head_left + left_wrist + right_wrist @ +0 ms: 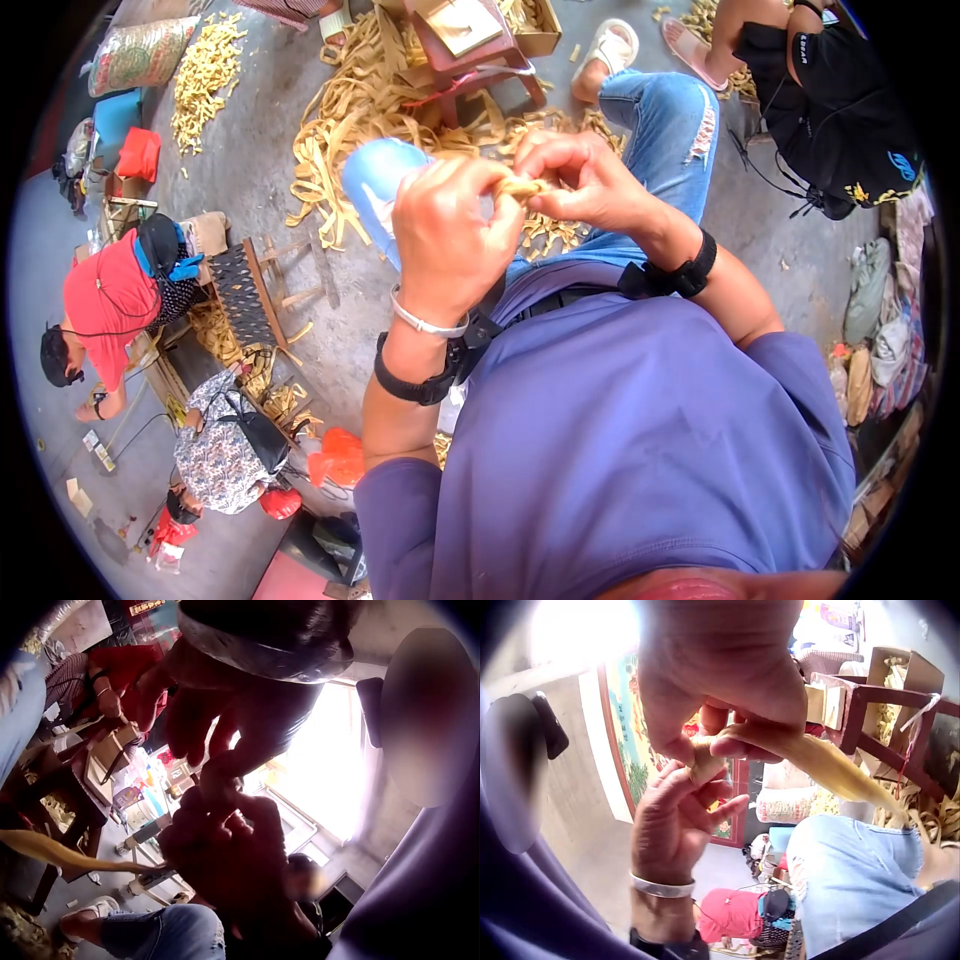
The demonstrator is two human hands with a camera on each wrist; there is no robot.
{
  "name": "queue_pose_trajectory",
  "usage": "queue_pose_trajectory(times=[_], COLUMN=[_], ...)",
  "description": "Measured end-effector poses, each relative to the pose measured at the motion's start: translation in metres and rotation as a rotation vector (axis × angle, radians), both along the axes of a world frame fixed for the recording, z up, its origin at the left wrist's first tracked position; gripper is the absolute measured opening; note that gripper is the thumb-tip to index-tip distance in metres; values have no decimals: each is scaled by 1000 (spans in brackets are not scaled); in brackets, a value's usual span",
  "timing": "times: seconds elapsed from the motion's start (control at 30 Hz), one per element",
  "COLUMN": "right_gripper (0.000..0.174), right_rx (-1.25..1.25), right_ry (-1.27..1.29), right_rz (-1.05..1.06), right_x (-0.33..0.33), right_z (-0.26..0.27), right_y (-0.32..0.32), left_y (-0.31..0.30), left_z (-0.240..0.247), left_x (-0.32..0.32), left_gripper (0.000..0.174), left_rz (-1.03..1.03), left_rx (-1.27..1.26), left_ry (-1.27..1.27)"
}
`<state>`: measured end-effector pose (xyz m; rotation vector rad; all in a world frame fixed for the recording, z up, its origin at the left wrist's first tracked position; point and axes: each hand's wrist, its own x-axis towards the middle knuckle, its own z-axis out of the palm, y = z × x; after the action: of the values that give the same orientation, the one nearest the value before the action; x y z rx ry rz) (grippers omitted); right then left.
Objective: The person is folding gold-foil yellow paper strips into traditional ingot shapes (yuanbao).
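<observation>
A yellowish strip point(521, 187), bunched into a small knot-like piece, lies between both hands in the head view. My left hand point(452, 232) pinches its left side with curled fingers. My right hand point(585, 182) pinches the other side between thumb and fingers. In the right wrist view the folded strip point(703, 761) sits between the right hand point(724, 675) and the left hand point(676, 825), and its loose flat length point(832, 769) trails off to the right. The left wrist view shows both hands dark, with a strip point(71, 855) running to them.
Long strips point(335, 110) are heaped on the floor around a red stool point(480, 58). Short yellow pieces point(207, 85) lie in a pile at the left. People sit nearby, one in a red shirt point(110, 290). My knees, in jeans point(650, 120), are below the hands.
</observation>
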<state>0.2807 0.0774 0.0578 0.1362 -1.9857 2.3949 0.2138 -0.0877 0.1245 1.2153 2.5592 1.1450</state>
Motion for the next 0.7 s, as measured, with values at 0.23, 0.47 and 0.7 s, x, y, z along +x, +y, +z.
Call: queue_pose_trajectory(times=[0.23,0.47,0.7], right_gripper=[22,25,14], right_rx=[-320,-175,160], right_ry=[-132,-120,-42], right_rz=[10,-79,-71], right_x=[8,7,11], right_z=[7,6,19], right_y=[4,5,9], left_y=[6,4,-12], left_z=[-26,-22,-22], left_x=[7,2,-10], left_gripper=[21,15,12], left_rz=[144,170,50], left_rx=[196,404,520], left_ry=[-232,-862,-1057])
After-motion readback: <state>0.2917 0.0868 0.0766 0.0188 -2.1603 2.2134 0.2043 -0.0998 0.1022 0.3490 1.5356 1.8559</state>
